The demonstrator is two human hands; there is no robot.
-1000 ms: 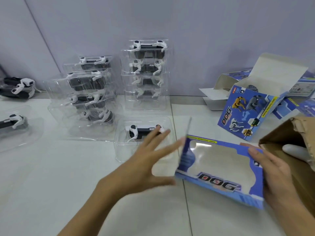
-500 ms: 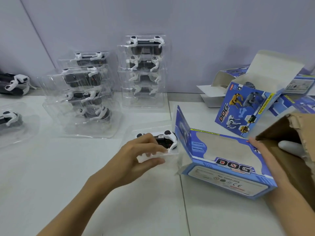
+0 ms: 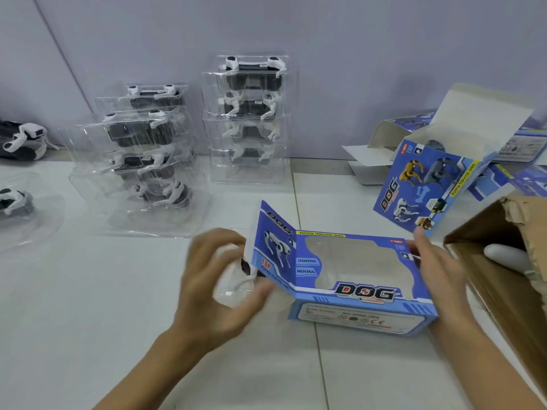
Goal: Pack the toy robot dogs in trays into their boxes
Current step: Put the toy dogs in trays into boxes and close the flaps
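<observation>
- Head view, centre: blue windowed box [image 3: 355, 276] lies on the white table [image 3: 88, 321], its end flap [image 3: 272, 247] swung open and standing up at the 9 o'clock end.
- Left hand [image 3: 219, 288] sits at that open end, fingers curled round a clear tray [image 3: 233, 276] with a black-and-white toy dog in it; motion blur smears the hand and tray, so exactly how far the tray has gone into the box cannot be told.
- Right hand [image 3: 438, 270] holds the box at its 3 o'clock end, fingers curled over the top edge, thumb side hidden behind the box.
- Up at 12 o'clock, against the wall, a tall stack of trays [image 3: 248, 119] stands upright, each with a dog inside.
- At 10 o'clock, a second stack of trays [image 3: 139, 161] leans and sprawls, wider and messier than the first.
- Far out at 9 o'clock, a loose toy dog [image 3: 23, 140] lies by the wall, and below it another dog in a tray [image 3: 14, 202] is cut by the frame edge.
- At 2 o'clock, an open printed box [image 3: 426, 184] stands tilted with its white lid flap raised; more blue boxes [image 3: 521, 161] lie behind it.
- At 3 o'clock, a brown cardboard carton [image 3: 509, 291] gapes open, something white and rounded visible inside.
</observation>
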